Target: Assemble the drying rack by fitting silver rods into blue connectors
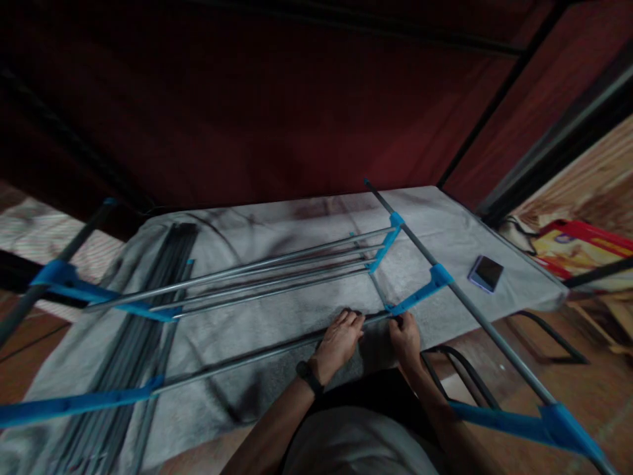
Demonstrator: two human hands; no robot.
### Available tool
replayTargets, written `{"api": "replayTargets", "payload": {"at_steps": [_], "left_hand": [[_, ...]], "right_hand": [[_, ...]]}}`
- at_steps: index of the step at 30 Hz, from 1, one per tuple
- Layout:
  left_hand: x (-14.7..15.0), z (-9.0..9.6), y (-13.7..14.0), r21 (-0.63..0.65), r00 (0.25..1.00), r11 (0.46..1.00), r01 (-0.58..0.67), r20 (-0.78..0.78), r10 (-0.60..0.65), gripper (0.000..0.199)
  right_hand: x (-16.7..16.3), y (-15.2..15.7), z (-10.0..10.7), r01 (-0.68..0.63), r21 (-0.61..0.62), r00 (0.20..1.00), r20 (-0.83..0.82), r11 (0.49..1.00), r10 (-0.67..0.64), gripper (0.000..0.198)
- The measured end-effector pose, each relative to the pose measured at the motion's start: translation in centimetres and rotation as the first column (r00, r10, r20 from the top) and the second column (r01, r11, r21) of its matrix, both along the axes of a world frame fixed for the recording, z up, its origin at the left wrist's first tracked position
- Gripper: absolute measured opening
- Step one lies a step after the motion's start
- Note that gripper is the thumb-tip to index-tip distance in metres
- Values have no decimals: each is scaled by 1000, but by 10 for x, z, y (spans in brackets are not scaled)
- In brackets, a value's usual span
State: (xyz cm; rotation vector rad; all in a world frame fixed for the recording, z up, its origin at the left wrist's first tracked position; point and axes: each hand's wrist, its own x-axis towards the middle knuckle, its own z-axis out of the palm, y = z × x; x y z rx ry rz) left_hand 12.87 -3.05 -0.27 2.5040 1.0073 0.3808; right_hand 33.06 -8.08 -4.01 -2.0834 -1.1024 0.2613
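A rack frame of grey metal tubes and blue plastic brackets lies over the cloth-covered table. My left hand (341,340), with a dark band on its wrist, is closed over the near cross tube (257,361). That tube runs from a blue bracket on the left to the tip of a blue bracket (420,295) on the right. My right hand (406,338) is closed at this tip, its fingers curled around the joint from below; the exact grip is partly hidden. Beyond my hands, several parallel tubes (277,267) join a far left bracket (113,295) to a far right bracket (384,247).
A bundle of loose dark tubes (143,316) lies at the table's left. A phone (487,274) rests on the pale cloth (445,218) at the right. A long side tube (499,340) slants past my right arm. A black-framed chair (469,376) stands below; dark red fabric hangs behind.
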Motion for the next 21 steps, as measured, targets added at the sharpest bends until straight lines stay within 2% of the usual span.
{"api": "replayTargets", "payload": {"at_steps": [2, 4, 5, 6, 8, 10, 11, 12, 14, 15, 16, 19, 20, 21], "left_hand": [[-19, 2, -5, 73, 994, 995, -71, 85, 65, 35], [-54, 3, -10, 122, 955, 958, -259, 184, 235, 31], [-77, 3, -14, 131, 904, 911, -391, 241, 354, 29], [-103, 3, -19, 128, 822, 835, -536, 307, 480, 29], [-162, 3, -32, 82, 587, 617, -783, 429, 687, 26], [-219, 2, -49, 23, 309, 341, -940, 484, 819, 23], [-245, 2, -57, 18, 185, 203, -979, 492, 850, 21], [-266, 1, -65, 17, 83, 86, -996, 495, 865, 22], [-296, 1, -77, 16, -71, -93, -996, 525, 848, 30], [-305, 1, -80, -10, -124, -141, -990, 538, 834, 37], [-311, 1, -81, -56, -153, -146, -988, 534, 832, 43], [-315, 2, -71, -246, -150, -39, -969, 450, 880, 50], [-315, 2, -66, -293, -144, -16, -956, 424, 894, 48], [-315, 1, -61, -315, -149, -13, -949, 410, 900, 46]], "right_hand": [[4, -1, -2, -24, 15, 999, -32, 1000, 24, 29], [6, -1, -1, -32, 24, 999, -43, 999, 33, 30], [6, -1, 0, -26, 31, 999, -46, 999, 27, 31], [6, -1, 1, -22, 41, 998, -51, 999, 24, 33], [4, -1, 4, -23, 60, 997, -69, 998, 27, 40], [4, -1, 6, -21, 57, 996, -89, 998, 26, 46], [4, -1, 6, -17, 48, 995, -98, 999, 22, 49], [5, -2, 6, -13, 34, 994, -106, 999, 17, 53], [7, -1, 4, -7, 1, 993, -117, 1000, 7, 59], [9, -1, 3, -7, -16, 993, -121, 1000, 5, 62], [10, -1, 1, -7, -30, 992, -124, 1000, 4, 64], [12, 0, 0, -20, -43, 991, -136, 999, 14, 66], [12, 0, 0, -27, -39, 989, -143, 999, 21, 66], [12, 0, 1, -28, -34, 988, -150, 999, 23, 64]]}}
